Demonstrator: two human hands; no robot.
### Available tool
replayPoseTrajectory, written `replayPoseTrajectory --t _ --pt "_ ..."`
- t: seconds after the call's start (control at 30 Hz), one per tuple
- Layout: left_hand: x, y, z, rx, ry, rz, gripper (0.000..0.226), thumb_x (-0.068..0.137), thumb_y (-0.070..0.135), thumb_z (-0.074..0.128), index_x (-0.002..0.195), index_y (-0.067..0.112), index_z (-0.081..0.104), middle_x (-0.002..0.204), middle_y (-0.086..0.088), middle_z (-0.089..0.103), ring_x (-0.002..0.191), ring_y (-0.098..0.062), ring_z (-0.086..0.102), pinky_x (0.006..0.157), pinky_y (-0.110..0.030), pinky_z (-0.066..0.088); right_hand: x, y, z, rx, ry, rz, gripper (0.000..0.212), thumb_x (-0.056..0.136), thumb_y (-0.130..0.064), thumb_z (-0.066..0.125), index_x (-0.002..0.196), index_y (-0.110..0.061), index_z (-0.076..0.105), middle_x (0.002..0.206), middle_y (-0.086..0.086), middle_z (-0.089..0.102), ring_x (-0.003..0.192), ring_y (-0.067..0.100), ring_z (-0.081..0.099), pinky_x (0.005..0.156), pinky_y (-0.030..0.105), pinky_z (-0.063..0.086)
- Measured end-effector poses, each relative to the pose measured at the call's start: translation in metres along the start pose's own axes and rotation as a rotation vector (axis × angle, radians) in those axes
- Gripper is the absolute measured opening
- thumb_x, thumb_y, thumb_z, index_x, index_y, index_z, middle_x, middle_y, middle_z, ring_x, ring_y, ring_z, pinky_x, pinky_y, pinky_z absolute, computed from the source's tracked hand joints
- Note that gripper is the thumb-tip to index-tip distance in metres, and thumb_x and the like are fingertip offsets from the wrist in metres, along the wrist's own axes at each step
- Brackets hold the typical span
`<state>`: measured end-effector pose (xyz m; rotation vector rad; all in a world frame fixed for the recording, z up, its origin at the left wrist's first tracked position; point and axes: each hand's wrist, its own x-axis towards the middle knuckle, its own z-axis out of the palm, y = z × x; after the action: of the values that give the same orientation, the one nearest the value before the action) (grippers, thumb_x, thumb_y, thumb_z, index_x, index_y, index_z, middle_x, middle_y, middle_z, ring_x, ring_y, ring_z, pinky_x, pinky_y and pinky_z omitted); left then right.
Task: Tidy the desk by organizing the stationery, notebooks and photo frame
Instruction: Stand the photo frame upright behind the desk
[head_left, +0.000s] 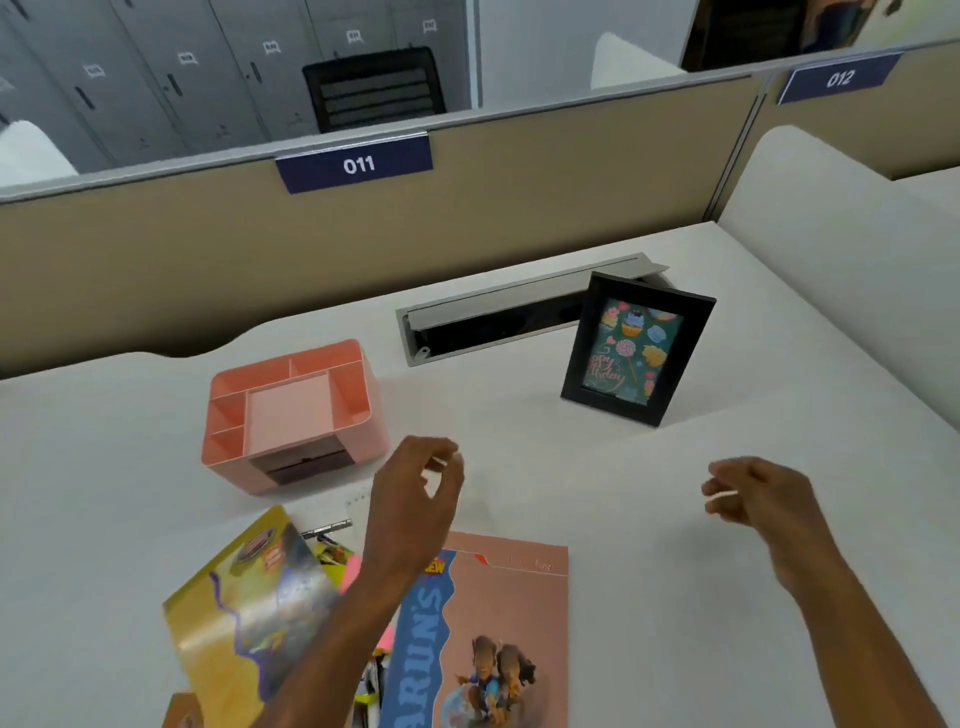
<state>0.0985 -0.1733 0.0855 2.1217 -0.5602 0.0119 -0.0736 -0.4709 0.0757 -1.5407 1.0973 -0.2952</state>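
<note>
Photo frame (638, 349) stands propped upright, well to the right of the pink organizer (293, 415). In front of the organizer lie a yellow notebook (249, 613) and a pink notebook (511, 618), with pens (335, 553) between them. The left hand (415, 499) hovers by the organizer's front corner and the right hand (753, 499) far off to its right, both loosely curled and holding nothing.

The lone head view (wide-angle, lines bowed) looked forward and down from close above the desk (571, 483), its partition (208, 249) crossing the upper frame; farther depth seemed blurred.
</note>
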Motion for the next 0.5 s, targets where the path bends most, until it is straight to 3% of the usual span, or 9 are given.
replayPoseTrajectory --t 0.1,0.17,0.23,0.3,0.37,0.43,0.5 --pt "-0.081 -0.039 -0.024 0.141 -0.097 -0.245 0.011 0.088 0.023 0.061 0.097 0.028 0.060 0.091 0.012 0.061 0.084 -0.004 0.059 0.071 -0.026 0.047 -0.060 0.035 0.037 -0.238 -0.213 0.010 0.012 0.087 -0.007 0.064 0.077 -0.004 0.069 0.070 0.015 0.071 0.054 0.023 0.065 0.060 0.033 0.049" --pt "-0.122 -0.052 -0.033 0.326 -0.241 -0.362 0.019 0.090 0.036 0.054 0.108 0.029 0.054 0.101 0.008 0.058 0.098 -0.013 0.056 0.078 -0.030 0.047 -0.095 0.058 0.059 -0.415 -0.341 0.014 0.016 0.085 -0.016 0.067 0.070 -0.011 0.069 0.066 0.007 0.071 0.054 0.017 0.065 0.061 0.033 0.052" --pt "-0.148 -0.054 -0.036 0.481 -0.338 -0.306 0.036 0.092 0.049 0.039 0.118 0.026 0.049 0.111 0.006 0.053 0.107 -0.016 0.048 0.085 -0.029 0.042 -0.123 0.075 0.078 -0.629 -0.400 0.010 0.018 0.082 -0.033 0.067 0.071 -0.019 0.066 0.071 -0.001 0.069 0.064 0.011 0.066 0.068 0.030 0.052" --pt "-0.158 -0.051 -0.035 0.530 -0.327 -0.252 0.040 0.093 0.050 0.032 0.121 0.024 0.045 0.115 0.004 0.049 0.108 -0.018 0.044 0.088 -0.029 0.038 -0.147 0.082 0.094 -0.805 -0.382 -0.059 0.020 0.084 -0.044 0.061 0.078 -0.025 0.059 0.085 -0.009 0.064 0.079 0.009 0.061 0.075 0.028 0.049" --pt "-0.160 -0.047 -0.032 0.560 -0.290 -0.231 0.033 0.095 0.045 0.036 0.113 0.021 0.050 0.108 0.002 0.052 0.102 -0.020 0.048 0.086 -0.032 0.039 -0.165 0.083 0.106 -0.900 -0.367 -0.130 0.024 0.089 -0.051 0.053 0.090 -0.028 0.050 0.099 -0.009 0.055 0.091 0.010 0.055 0.076 0.027 0.043" --pt "-0.157 -0.046 -0.026 0.562 -0.221 -0.189 0.030 0.089 0.044 0.040 0.087 0.019 0.057 0.084 0.001 0.057 0.081 -0.022 0.056 0.071 -0.035 0.046 -0.178 0.081 0.116 -0.958 -0.361 -0.156 0.028 0.090 -0.054 0.049 0.098 -0.028 0.042 0.104 -0.006 0.046 0.096 0.011 0.052 0.076 0.025 0.040" --pt "-0.156 -0.048 -0.019 0.587 -0.139 -0.170 0.031 0.085 0.044 0.046 0.076 0.018 0.058 0.073 0.000 0.057 0.072 -0.024 0.057 0.065 -0.035 0.046 -0.188 0.082 0.126 -0.986 -0.328 -0.161 0.034 0.090 -0.055 0.050 0.104 -0.026 0.043 0.108 -0.004 0.044 0.102 0.013 0.055 0.080 0.026 0.046"
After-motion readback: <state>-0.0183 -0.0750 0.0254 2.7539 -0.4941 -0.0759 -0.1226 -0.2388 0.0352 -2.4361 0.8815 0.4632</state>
